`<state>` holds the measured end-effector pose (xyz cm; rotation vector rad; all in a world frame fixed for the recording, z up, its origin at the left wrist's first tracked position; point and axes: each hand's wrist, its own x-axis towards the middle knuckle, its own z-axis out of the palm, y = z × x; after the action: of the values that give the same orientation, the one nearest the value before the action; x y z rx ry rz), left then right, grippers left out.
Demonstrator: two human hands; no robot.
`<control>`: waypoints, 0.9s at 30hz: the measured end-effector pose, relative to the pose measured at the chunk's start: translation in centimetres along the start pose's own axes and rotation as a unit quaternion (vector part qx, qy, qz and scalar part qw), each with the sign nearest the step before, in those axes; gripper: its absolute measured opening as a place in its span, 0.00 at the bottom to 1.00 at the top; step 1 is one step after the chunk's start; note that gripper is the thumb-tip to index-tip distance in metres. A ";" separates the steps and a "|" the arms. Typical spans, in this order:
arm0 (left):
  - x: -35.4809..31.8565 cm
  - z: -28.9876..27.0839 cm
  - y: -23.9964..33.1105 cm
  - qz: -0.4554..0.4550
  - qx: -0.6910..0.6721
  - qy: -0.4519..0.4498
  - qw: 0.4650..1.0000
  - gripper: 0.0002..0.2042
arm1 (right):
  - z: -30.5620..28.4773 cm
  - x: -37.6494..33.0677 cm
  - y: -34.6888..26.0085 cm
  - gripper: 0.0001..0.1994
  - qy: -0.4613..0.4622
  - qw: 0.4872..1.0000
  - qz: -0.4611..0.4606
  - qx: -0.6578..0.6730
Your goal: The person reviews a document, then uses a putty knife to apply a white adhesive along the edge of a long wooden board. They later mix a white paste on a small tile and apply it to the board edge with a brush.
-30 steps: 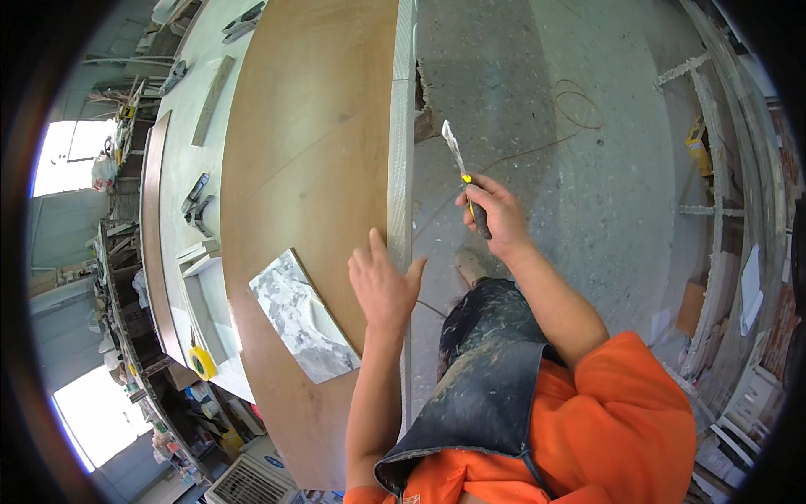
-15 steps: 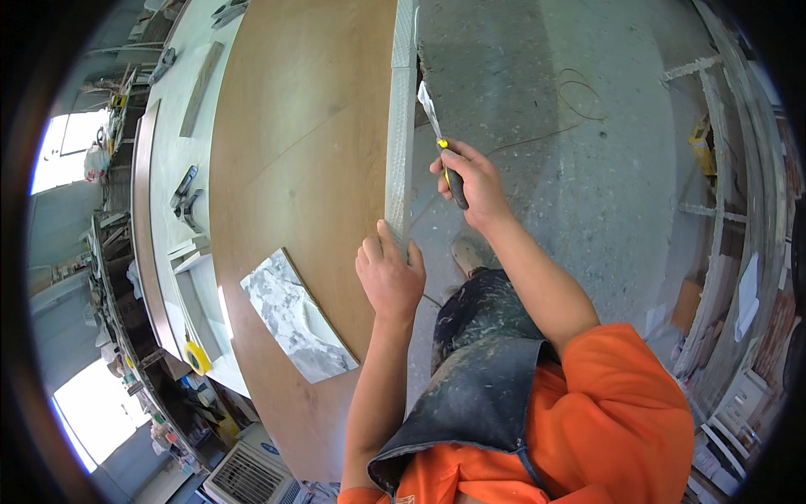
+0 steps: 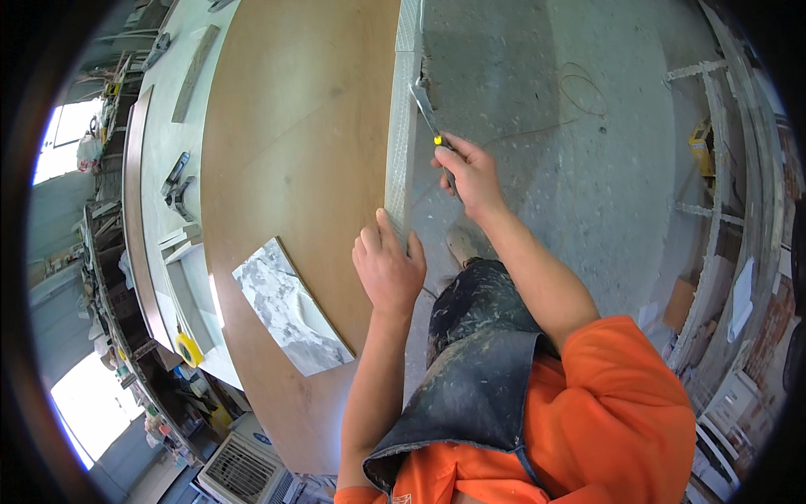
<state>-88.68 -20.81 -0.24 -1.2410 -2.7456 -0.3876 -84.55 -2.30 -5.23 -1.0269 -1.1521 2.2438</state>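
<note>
Lying at 8 o'clock from the left hand [image 3: 388,270], a grey-and-white marbled tile [image 3: 290,317] rests flat on the broad brown board [image 3: 294,151], well apart from both hands; beyond it, toward 9 o'clock, a pale bench [image 3: 164,143] carries a dark clamp-like tool [image 3: 176,186], a long wooden strip [image 3: 195,72] and a yellow tape measure [image 3: 188,349]. Nothing stands between the hands and the board's near edge, where a pale grey edge strip [image 3: 403,126] runs from 12 o'clock down to the left hand. At 3 o'clock of that edge the concrete floor [image 3: 571,168] lies open, crossed only by a thin wire [image 3: 579,84], with shelving [image 3: 722,210] farther out. Left hand: palm down, fingers spread flat over the board's edge and the strip, pressing rather than grasping, holding nothing. Right hand [image 3: 472,172]: fist closed round the dark handle of a scraper [image 3: 426,113] with a yellow collar, its metal blade pointing toward 11 o'clock and touching the edge strip; forearm extended from the orange sleeve [image 3: 621,395]
</note>
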 end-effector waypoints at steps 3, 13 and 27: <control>-0.1 0.1 -0.2 0.003 -0.004 0.000 1.000 0.29 | -1.0 -1.3 0.8 0.22 0.005 0.999 0.004 -0.052; -0.1 -0.2 -0.3 0.001 -0.009 -0.004 1.000 0.31 | -3.6 -3.8 3.0 0.23 0.038 0.973 -0.079 -0.213; -10.6 -3.2 -1.8 -0.057 0.006 -0.058 0.997 0.34 | -1.9 -11.9 3.9 0.21 -0.096 0.981 0.114 0.126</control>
<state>-83.00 -30.47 0.40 -1.1427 -2.9200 -0.3174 -75.60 -11.21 -4.15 -0.8927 -0.8244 2.6371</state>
